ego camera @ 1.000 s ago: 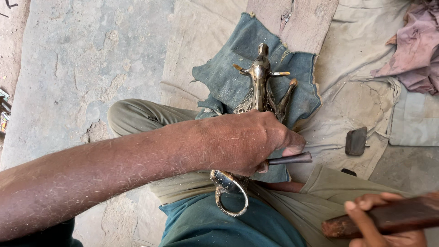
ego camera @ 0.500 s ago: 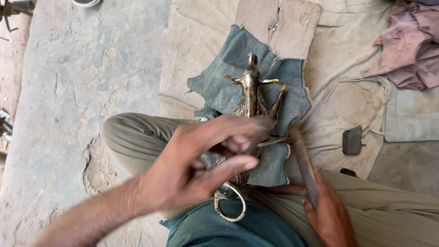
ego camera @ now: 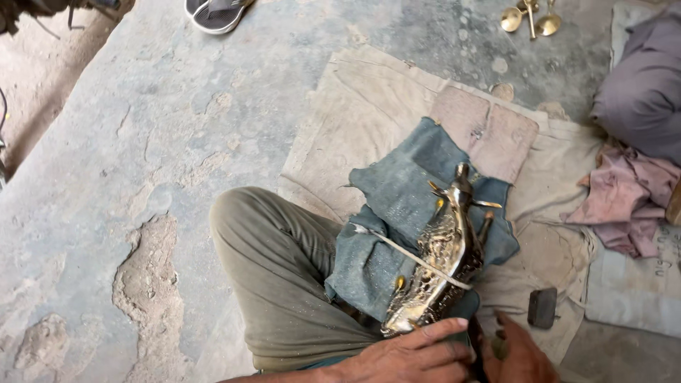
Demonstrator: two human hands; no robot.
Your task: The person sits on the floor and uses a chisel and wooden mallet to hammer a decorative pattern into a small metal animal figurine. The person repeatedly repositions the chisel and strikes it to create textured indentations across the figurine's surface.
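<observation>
Brass figure: a patterned brass casting (ego camera: 443, 273) with a small head and outspread arms lies on a blue-grey cloth (ego camera: 404, 206) draped over the person's bent knee (ego camera: 277, 269), its head pointing away from the body. A thin pale cord or wire (ego camera: 411, 259) crosses its middle.
Change: half a second ago the left hand was spread wide over the figure and hid most of it; now the hand has drawn back to the figure's near end, so the whole patterned body is bare to view.
Left hand: the left hand (ego camera: 408, 358) rests at the figure's near end, fingers laid flat and nearly straight, touching but not wrapped round it.
Right hand: the right hand (ego camera: 521, 354) sits just right of the figure's near end, mostly cut off by the frame edge; a dark slim tool (ego camera: 474, 347) shows between the two hands, and whether the fingers are closed on it cannot be told.
Meaning: judging by this, the surface is exposed for working, with the figure steadied from its near end.
Around the figure: a small dark block (ego camera: 543, 307) lies right of it on tan sacking (ego camera: 369, 106); crumpled purple cloth (ego camera: 624, 206) is farther right; brass spoons (ego camera: 528, 18) and a sandal (ego camera: 216, 13) lie well beyond its head on the concrete floor (ego camera: 128, 142).
</observation>
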